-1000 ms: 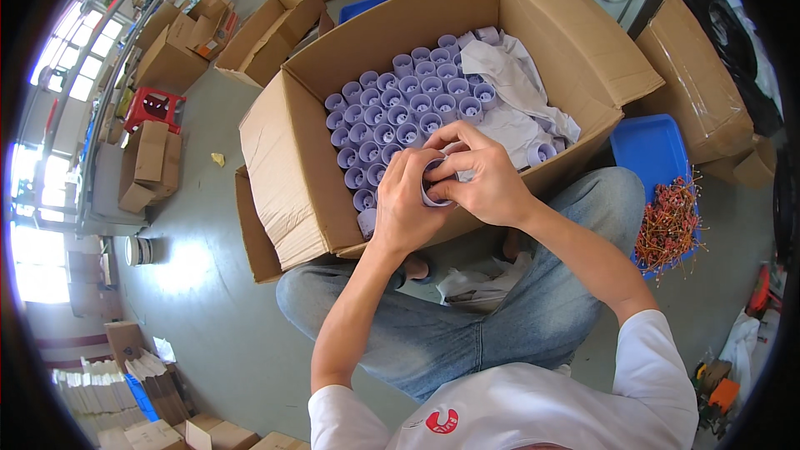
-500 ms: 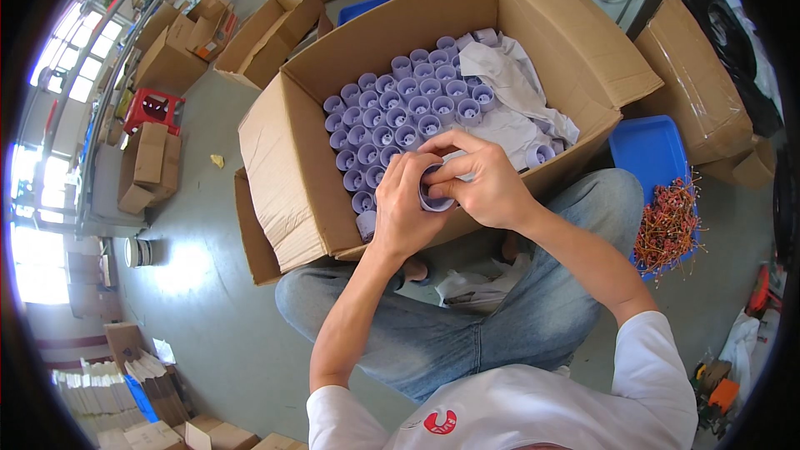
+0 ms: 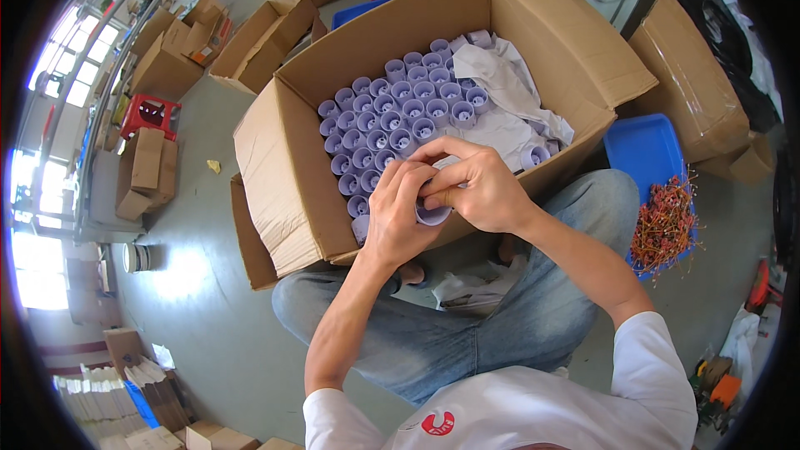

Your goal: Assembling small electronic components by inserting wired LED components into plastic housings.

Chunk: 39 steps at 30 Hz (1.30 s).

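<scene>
My left hand is wrapped around a lilac plastic cup, held tilted above the near edge of a big cardboard box. At the cup's mouth, my right hand has thumb and fingers pinched together, partly inside the rim. Whatever those fingers hold is hidden. Inside the box stand many similar lilac cups packed in rows, with small pale parts visible in their bottoms. Crumpled white sheets cover the box's right side, and a lone cup lies tipped beside them.
To my right, a blue tray carries a heap of small red parts with thin yellowish wires. A taped carton stands beyond it. Other open cartons and a red stool are on the floor at left.
My right fingers have shifted slightly at the cup's rim, and the thumb now shows more plainly. The cup stays in my left hand. The whole view has moved a little.
</scene>
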Available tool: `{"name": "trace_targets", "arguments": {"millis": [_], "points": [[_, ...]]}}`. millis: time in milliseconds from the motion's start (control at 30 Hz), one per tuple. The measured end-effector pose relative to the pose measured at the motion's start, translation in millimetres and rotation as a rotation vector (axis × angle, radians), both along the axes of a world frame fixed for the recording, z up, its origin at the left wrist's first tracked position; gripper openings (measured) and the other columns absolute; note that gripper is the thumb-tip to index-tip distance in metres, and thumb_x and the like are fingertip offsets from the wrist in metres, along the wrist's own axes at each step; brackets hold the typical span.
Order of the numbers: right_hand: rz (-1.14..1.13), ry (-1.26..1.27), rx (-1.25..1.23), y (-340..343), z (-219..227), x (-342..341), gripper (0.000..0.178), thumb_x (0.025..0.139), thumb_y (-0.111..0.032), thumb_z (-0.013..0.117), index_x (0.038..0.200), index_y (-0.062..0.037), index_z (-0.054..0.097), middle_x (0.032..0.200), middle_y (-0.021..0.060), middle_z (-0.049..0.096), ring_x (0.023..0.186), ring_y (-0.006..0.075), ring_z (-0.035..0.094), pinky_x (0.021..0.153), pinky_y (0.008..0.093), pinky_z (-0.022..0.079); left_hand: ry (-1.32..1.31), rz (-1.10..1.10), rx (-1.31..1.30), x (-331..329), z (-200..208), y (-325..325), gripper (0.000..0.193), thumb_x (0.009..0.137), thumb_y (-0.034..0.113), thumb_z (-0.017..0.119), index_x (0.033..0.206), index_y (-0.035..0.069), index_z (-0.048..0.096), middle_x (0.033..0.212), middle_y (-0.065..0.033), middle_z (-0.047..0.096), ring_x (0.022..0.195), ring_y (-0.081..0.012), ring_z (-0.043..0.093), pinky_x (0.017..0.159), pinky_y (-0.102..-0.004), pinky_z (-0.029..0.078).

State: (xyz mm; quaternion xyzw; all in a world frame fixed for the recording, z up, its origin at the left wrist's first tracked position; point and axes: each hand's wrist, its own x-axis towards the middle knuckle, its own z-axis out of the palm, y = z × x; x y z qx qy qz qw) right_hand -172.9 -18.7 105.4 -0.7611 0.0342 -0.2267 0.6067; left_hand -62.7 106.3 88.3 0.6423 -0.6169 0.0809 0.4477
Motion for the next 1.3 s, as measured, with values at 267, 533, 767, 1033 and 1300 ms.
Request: {"name": "trace_targets", "arguments": {"millis": [267,533,767,1033,1300], "points": [[-0.067,-0.065,-0.155,5.2,3.3,-1.8,0.021,0.071,0.011,0.067,0.089,0.0031,0.074,0.111,0.0129,0.067,0.097,0.0255,0.067,0.084,0.0329,0.054,-0.023,0.025,-0.057,-2.4,0.3,-2.0,0.049,0.057,-0.004,0.075,0.101,0.003,0.057,0.093,-0.0109,0.063,0.081,-0.0322,0.060,0.070,-0.0393,0.051],[-0.103,-0.119,-0.184,6.7,-10.1,0.4,0.022,0.071,0.012,0.068,0.090,0.0031,0.074,0.113,0.0132,0.067,0.097,0.0258,0.068,0.081,0.0324,0.055,0.007,0.111,0.076,-8.5,1.4,-2.2,0.047,0.057,-0.006,0.072,0.101,0.003,0.057,0.095,-0.0117,0.064,0.081,-0.0330,0.060,0.069,-0.0401,0.050],[-0.005,-0.024,0.027,1.5,-2.3,1.5,0.023,0.074,0.010,0.069,0.094,0.0021,0.074,0.113,0.0128,0.067,0.098,0.0240,0.067,0.084,0.0317,0.054,0.092,0.058,0.032,-3.9,2.8,-1.1,0.049,0.057,-0.001,0.079,0.101,0.004,0.058,0.095,-0.0104,0.064,0.084,-0.0322,0.061,0.070,-0.0401,0.051],[-0.045,0.031,-0.173,0.2,1.7,-5.3,0.024,0.075,0.009,0.070,0.096,-0.0001,0.075,0.119,0.0128,0.065,0.105,0.0244,0.064,0.089,0.0329,0.053,0.071,0.016,0.004,1.2,-3.1,-0.5,0.052,0.057,-0.001,0.080,0.103,0.004,0.057,0.096,-0.0102,0.064,0.084,-0.0323,0.061,0.071,-0.0398,0.051],[-0.060,0.076,0.215,-7.0,7.6,-2.9,0.043,0.084,0.000,0.073,0.126,-0.0004,0.062,0.123,0.0109,0.063,0.112,0.0187,0.061,0.096,0.0315,0.051,0.066,0.060,0.005,0.1,-1.0,0.0,0.048,0.057,-0.002,0.079,0.101,0.004,0.060,0.096,-0.0103,0.064,0.092,-0.0311,0.059,0.080,-0.0387,0.050]]}}
